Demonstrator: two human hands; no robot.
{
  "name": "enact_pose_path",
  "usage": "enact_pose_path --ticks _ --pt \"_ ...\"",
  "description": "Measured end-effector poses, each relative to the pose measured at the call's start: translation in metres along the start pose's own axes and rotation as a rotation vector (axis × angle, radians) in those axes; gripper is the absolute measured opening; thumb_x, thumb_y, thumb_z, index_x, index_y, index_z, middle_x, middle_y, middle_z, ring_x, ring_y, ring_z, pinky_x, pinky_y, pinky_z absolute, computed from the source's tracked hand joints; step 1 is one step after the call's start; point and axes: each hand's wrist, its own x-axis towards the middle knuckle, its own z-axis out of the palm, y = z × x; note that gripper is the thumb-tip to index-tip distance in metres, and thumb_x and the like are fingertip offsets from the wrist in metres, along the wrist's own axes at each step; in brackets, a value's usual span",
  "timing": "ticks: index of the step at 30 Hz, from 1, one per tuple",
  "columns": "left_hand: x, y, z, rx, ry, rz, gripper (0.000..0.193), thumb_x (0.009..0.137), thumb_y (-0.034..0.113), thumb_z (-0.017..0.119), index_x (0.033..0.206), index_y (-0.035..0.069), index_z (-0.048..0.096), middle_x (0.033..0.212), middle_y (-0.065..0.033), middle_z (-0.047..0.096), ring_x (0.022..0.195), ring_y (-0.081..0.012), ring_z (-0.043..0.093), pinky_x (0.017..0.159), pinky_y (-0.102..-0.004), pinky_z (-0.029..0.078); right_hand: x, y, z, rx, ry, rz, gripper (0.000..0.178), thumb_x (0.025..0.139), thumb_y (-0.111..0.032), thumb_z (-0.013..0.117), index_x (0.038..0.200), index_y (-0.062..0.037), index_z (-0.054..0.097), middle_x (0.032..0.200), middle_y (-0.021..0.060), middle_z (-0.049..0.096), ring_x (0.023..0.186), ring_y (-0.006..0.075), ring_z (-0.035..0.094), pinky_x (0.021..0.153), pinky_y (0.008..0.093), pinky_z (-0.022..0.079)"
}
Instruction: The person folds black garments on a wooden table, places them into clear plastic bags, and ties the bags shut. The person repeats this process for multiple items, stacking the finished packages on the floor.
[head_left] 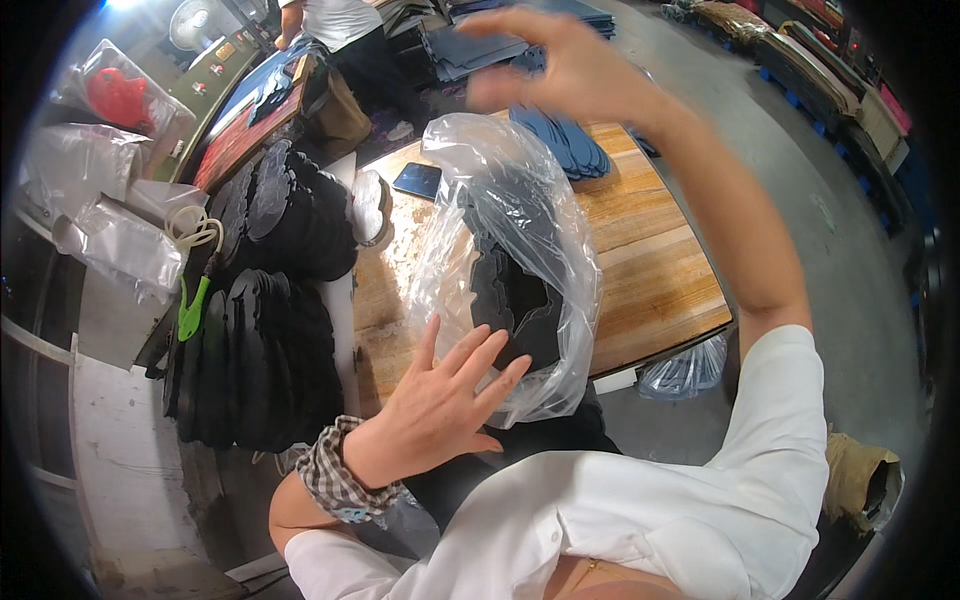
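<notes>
While the clear bag [582,270] of black pieces [492,285] is lying on the table [655,275], the left hand [432,412] is spreading loosely at its near end, the blurred right hand [575,75] hanging raised, seemingly empty; bag handling is apparently underway, probably calling for a grip next.

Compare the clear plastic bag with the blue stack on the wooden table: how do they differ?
Look: the plastic bag is see-through and crinkled, with dark pieces inside; the blue stack lies uncovered.
Size: the bag takes up far more of the picture than the stack.
Place: the bag's near end is under the left hand's spread fingers; the stack sits near the far edge.
Shared: both rest on the wooden table.
</notes>
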Motion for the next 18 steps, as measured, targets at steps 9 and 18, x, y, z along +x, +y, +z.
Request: enact_pose_path --ticks 9,18 --pt "-0.011 0.009 -0.013 0.134 0.064 -0.029 0.02 0.076 0.01 0.061 0.095 0.004 0.061 0.084 -0.0054 0.058 0.075 -0.0187 0.058 0.086 -0.0364 0.046 -0.028 -0.035 0.056 -0.497 -0.641 0.227 0.058 0.079 -0.004 0.056 0.135 -0.0184 0.05 0.098 0.0176 0.065 0.089 0.0324 0.064 0.076 0.0444 0.049" --pt "0.0 -0.011 -0.037 -0.239 0.545 0.073 0.018 0.074 0.002 0.056 0.092 -0.001 0.058 0.085 -0.0111 0.065 0.08 -0.0274 0.064 0.077 -0.0363 0.052 -0.005 0.006 0.05 0.047 0.215 0.371 0.021 0.084 -0.022 0.055 0.078 -0.0055 0.066 0.089 0.018 0.067 0.076 0.0328 0.064 0.068 0.0404 0.049"
